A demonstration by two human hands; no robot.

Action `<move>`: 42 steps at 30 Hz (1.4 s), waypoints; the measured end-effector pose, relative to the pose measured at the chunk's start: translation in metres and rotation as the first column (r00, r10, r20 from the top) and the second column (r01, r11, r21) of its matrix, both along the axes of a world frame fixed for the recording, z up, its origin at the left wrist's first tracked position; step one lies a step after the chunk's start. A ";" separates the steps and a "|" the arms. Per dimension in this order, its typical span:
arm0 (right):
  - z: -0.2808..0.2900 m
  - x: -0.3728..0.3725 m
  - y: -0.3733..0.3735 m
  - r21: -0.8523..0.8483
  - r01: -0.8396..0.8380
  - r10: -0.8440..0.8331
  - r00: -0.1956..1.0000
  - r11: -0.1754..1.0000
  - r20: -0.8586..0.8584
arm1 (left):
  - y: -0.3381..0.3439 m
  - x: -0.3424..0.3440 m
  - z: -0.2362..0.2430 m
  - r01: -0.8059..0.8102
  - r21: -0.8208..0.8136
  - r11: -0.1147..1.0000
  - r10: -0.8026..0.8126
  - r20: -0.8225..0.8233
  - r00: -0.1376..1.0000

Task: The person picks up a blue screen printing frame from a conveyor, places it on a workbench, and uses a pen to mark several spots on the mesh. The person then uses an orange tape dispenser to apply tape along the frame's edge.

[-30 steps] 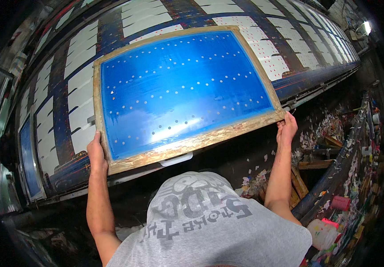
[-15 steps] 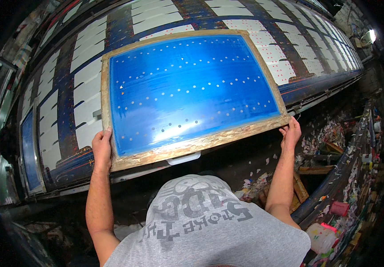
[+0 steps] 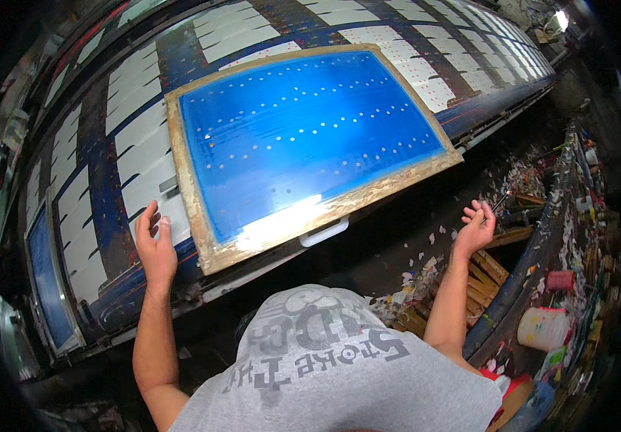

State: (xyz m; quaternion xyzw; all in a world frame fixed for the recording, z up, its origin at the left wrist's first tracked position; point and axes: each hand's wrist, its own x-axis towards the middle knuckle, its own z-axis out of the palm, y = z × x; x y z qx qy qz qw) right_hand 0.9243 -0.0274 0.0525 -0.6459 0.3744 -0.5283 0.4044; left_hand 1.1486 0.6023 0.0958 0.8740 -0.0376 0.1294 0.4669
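A printing screen [image 3: 310,133] with blue mesh, rows of small pale dots and a worn, stained wooden frame rests on the long table in front of me. My left hand [image 3: 155,241] is off the frame, just outside its near left corner, with thumb and fingers apart and nothing in it. Beyond the near right corner, my right hand [image 3: 476,223] is raised in the air, palm up and fingers curled. A thin dark stick-like tool [image 3: 501,201] seems to stick out from its fingers; its kind is unclear.
White cut sheets [image 3: 80,223], some with pink dots, lie in rows along the blue-black table. Another blue screen [image 3: 50,266] leans at the left. A white handle [image 3: 325,232] juts below the frame. Paper scraps, wood pieces and a whitish tub [image 3: 543,328] crowd the right.
Both hands have let go of the screen's frame. My left hand has moved slightly left and my right hand slightly down and right. The view has turned a little.
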 end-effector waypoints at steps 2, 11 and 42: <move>-0.001 -0.006 0.062 -0.072 -0.049 0.052 0.998 0.996 0.039 | 0.016 -0.010 0.012 0.097 0.027 0.995 -0.100 0.217 0.971; 0.033 0.031 0.383 -0.497 -0.833 0.886 0.398 0.242 -0.236 | 0.021 -0.103 0.054 0.724 -0.185 0.665 -0.699 0.188 0.690; 0.033 -0.044 0.403 -0.352 -0.814 0.696 0.579 0.463 -0.425 | 0.262 0.036 -0.119 -0.297 0.571 0.766 0.301 0.089 0.949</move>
